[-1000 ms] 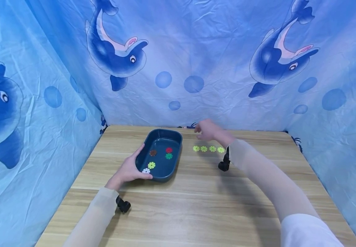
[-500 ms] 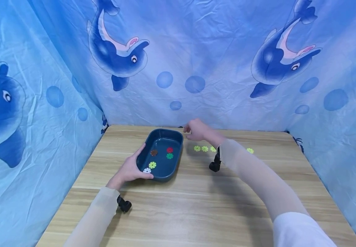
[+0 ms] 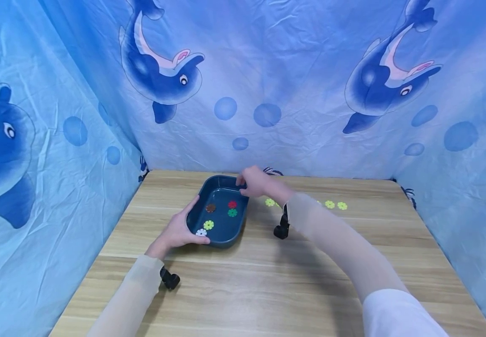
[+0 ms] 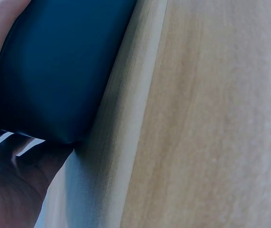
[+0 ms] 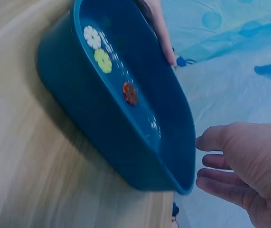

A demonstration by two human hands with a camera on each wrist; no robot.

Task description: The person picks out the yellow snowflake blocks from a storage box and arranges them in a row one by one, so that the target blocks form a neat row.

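A dark blue rectangular tub with rounded corners stands on the table. My left hand grips its near left corner, thumb along the near side and fingers along the left wall. Inside lie flower-shaped plastic discs: white, yellow, brown, red and green. At the tub's far right corner is my right hand, fingers loosely bent. In the right wrist view its fingertips come right up to the rim, and no disc shows between thumb and fingers.
To the right of the tub, a row of yellow flower discs lies on the wooden table, partly hidden by my right forearm. A blue curtain with dolphins hangs behind the table and along both sides.
My right hand has moved left, from above the row of yellow discs to the tub's far right corner. More discs show at the row's right end. The left hand stays on the tub.
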